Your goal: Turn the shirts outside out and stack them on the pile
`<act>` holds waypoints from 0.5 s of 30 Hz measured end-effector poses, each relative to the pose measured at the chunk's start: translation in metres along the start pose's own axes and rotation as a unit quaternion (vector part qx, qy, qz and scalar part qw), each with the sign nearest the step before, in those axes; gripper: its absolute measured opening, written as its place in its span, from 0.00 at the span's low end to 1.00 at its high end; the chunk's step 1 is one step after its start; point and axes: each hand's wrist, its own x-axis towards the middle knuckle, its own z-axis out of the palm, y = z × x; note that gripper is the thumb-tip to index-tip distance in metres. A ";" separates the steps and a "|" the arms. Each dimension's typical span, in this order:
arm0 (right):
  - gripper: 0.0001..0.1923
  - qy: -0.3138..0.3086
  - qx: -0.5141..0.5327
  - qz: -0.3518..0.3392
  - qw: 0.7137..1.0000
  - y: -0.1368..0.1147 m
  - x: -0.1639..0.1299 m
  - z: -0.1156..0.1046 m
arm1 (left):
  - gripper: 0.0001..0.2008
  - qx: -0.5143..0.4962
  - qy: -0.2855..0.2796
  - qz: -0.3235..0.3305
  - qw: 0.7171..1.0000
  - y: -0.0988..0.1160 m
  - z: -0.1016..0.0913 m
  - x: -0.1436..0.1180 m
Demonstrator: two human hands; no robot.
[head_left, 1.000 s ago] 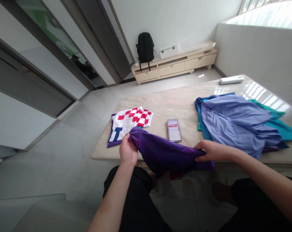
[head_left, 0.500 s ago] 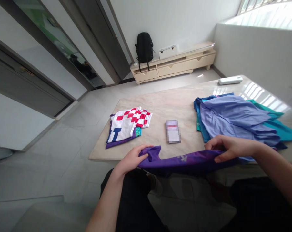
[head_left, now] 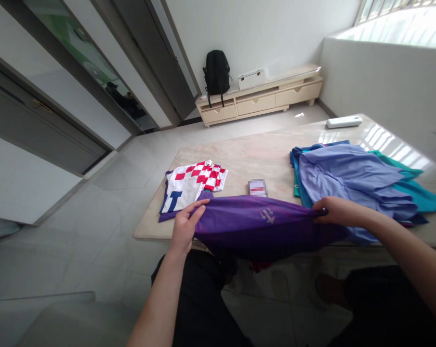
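A purple jersey (head_left: 254,221) with a pale printed emblem is stretched sideways between my hands, over the near edge of the table (head_left: 232,149). My left hand (head_left: 187,224) pinches its left end between thumb and fingers. At the other end, my right hand (head_left: 331,211) grips the cloth beside the pile of clothes. Below the table edge the jersey hangs down, dark, with a bit of red showing. Left of it lies a folded white jersey (head_left: 183,183) with red checks, on top of purple cloth. Behind the jersey, a blurred-out small packet (head_left: 257,188) is partly covered.
On the right of the table lies a heap of lavender clothing (head_left: 348,166) over blue and teal cloth (head_left: 420,195). A white oblong object (head_left: 344,121) rests at the far right. A black backpack (head_left: 217,72) stands on a low cabinet (head_left: 256,103) by the wall.
Both hands have raised the purple jersey, so more of its front shows. My left hand has moved left and slightly up. The jersey now covers the packet's lower part.
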 end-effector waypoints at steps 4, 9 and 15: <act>0.14 0.107 0.010 0.014 0.994 -0.008 0.006 0.000 | 0.24 -0.137 0.002 0.003 0.990 0.007 0.002 -0.006; 0.14 0.225 0.014 0.087 0.970 -0.013 0.001 -0.010 | 0.27 -0.239 -0.132 -0.022 0.962 -0.002 -0.022 -0.022; 0.09 0.382 0.140 -0.054 0.912 -0.008 -0.014 -0.028 | 0.22 -0.149 -0.475 -0.055 0.865 -0.014 -0.037 -0.036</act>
